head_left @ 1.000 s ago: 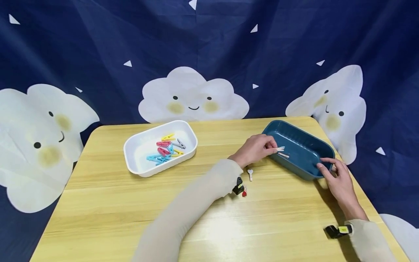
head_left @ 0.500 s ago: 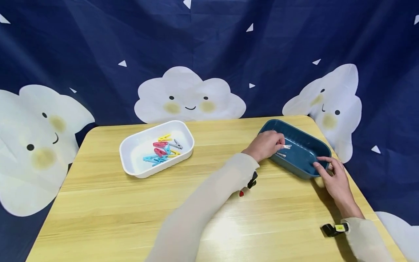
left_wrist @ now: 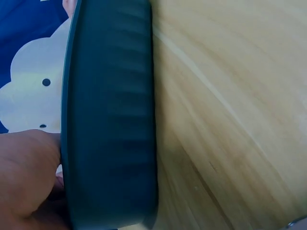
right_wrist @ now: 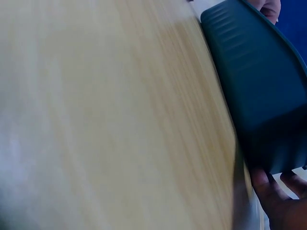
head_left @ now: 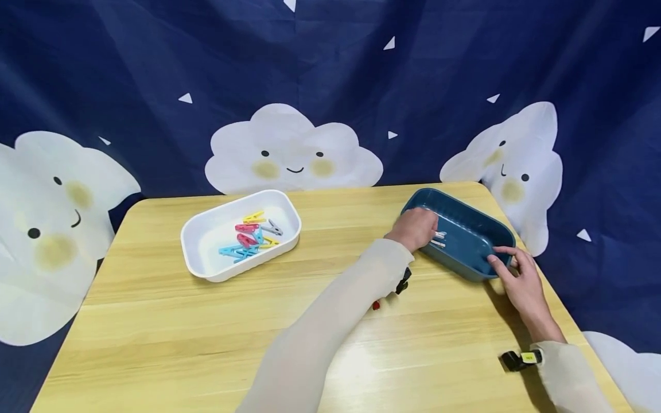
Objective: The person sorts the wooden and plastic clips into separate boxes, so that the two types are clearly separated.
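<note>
A dark blue plastic storage bin point(head_left: 467, 265) stands at the table's back right. Over its left end is my left hand point(head_left: 415, 227), knuckles up, its fingertips hidden in the head view and behind the bin's wall in the left wrist view. Beside those fingers, inside the bin, show a small white clothespin point(head_left: 440, 234) and a small wooden clothespin point(head_left: 438, 244); I cannot tell if the hand holds the white one. My right hand point(head_left: 524, 284) grips the bin's near right end, thumb over the inner rim; its fingers point(right_wrist: 261, 184) show under that end in the right wrist view.
A white bin point(head_left: 203, 267) at the back left holds several coloured plastic clothespins point(head_left: 247, 240). A small red piece point(head_left: 376, 305) lies on the wooden table point(head_left: 170, 332), just by the left sleeve. A blue cloud-print curtain point(head_left: 330, 69) hangs behind.
My left hand has moved from the bin's near rim in over its left end, turning knuckles up. The white clothespin now sits lower, by the wooden one. The left sleeve covers a white heart clip.
</note>
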Tool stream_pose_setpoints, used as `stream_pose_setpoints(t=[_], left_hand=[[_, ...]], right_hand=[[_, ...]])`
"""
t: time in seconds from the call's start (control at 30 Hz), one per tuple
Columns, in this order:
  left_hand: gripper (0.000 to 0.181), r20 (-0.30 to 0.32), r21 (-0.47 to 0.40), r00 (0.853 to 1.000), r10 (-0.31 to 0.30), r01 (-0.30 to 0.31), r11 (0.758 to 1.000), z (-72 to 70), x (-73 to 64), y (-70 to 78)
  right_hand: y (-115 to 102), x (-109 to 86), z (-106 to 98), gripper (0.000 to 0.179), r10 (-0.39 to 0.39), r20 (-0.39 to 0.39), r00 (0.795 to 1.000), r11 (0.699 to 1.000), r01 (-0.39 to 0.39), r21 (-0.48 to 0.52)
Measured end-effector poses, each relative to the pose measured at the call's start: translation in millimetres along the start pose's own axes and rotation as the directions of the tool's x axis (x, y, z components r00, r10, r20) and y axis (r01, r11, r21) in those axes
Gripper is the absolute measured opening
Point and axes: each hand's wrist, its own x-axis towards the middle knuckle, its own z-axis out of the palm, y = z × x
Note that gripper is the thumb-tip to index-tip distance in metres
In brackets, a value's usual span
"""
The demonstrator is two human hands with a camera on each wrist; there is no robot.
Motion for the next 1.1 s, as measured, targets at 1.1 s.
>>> stream_pose_setpoints(t=[1.1], left_hand=[[0.02, -0.187, -0.396, 0.968, 0.165, -0.228, 0.89, -0.6, -81.5, -79.9]], right_hand=[[-0.9, -0.9, 1.8, 0.039, -0.007, -0.01, 1.0, 1.0, 0.007, 0.025]])
